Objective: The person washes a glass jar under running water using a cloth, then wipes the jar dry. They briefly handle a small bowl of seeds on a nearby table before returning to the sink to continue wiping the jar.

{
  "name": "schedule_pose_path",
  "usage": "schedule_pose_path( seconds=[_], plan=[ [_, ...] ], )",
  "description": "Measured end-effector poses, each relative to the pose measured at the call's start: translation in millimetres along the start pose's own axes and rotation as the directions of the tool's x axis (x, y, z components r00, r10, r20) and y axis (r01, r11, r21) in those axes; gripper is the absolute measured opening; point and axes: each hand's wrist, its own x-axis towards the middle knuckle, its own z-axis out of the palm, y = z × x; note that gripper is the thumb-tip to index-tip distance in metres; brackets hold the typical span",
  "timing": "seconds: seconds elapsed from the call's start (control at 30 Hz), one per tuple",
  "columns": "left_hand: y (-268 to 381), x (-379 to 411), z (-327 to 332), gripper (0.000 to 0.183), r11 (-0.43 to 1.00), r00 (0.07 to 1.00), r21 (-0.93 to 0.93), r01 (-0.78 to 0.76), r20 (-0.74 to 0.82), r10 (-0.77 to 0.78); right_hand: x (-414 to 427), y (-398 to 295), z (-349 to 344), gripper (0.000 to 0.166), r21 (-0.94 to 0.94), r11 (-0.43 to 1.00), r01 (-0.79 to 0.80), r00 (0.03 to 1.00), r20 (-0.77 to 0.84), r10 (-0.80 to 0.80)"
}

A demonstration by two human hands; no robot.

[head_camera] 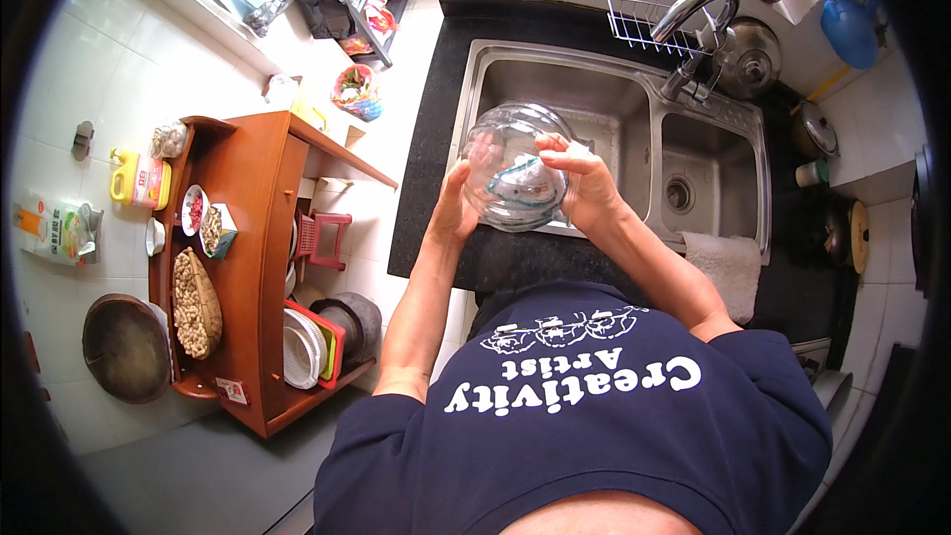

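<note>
A round, clear glass vessel is held between both hands over the near left edge of the stainless-steel sink. My left hand grips its left side, the thumb up along the wall. From the right, my right hand has its thumb and fingers around the other side. Something whitish with a blue-green edge shows through the glass; whether it lies inside or behind cannot be told.
A curved chrome faucet rises behind the sink's divider. Beside it stand a wire rack and a glass lid. A white cloth hangs over the near right counter edge. At left is a wooden cabinet.
</note>
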Motion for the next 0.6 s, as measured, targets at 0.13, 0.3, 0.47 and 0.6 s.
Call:
schedule_pose_path(
  seconds=[0.13, 0.3, 0.47, 0.6],
  plan=[
    [-8, -4, -1, 0.082, 0.997, 0.999, -0.079, -0.005, 0.05, 0.009, -2, -10, 6, 0.056, 0.405, 0.895, -0.184, 0.934, 0.355, 0.031],
    [-8, -4, 9, 0.081, 0.993, 0.999, -0.115, -0.035, 0.01, 0.036, 8, -8, 10, 0.061, 0.544, 0.809, -0.223, 0.885, 0.46, -0.066],
    [-4, -2, -15, 0.09, 0.99, 0.99, -0.08, -0.114, 0.078, 0.12, 10, 9, -4, 0.051, 0.435, 0.894, -0.108, 0.945, 0.323, -0.043],
    [6, -9, -24, 0.093, 0.996, 0.997, 0.09, -0.002, 0.08, -0.005, 6, 11, -5, 0.034, 0.352, 0.935, -0.046, 0.97, 0.238, -0.042]
  ],
)
